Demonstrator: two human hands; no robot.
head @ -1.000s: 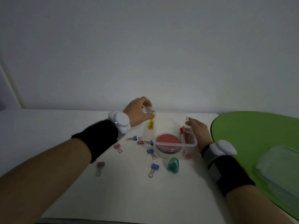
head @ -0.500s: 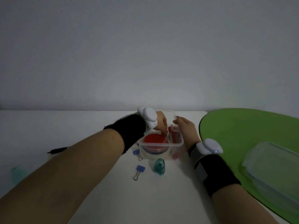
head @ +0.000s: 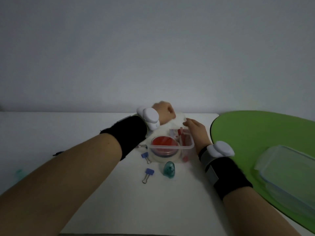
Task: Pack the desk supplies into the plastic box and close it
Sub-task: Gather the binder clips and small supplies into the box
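Observation:
The clear plastic box [head: 171,148] stands open mid-table. Inside lie a round red ink pad [head: 164,142] and some red-and-white items [head: 180,135]. My left hand [head: 163,113] hovers just behind the box's far left side, knuckles up; its fingers are hidden. My right hand [head: 196,130] lies along the box's right side, fingertips pinched at the far right corner of the rim. On the table in front of the box lie two blue binder clips [head: 146,157] [head: 148,174] and a small teal domed item [head: 169,169]. The clear lid [head: 289,171] rests to the right.
A green mat [head: 252,133] covers the right side, under the lid. Another clip [head: 142,146] peeks out beside my left forearm. A thin black item [head: 58,153] and a faint teal thing [head: 18,172] lie far left. A wall rises behind the table's back edge.
My left hand came from behind the box into it with a small item, then pulled back beyond the far rim. My right hand stayed at the box.

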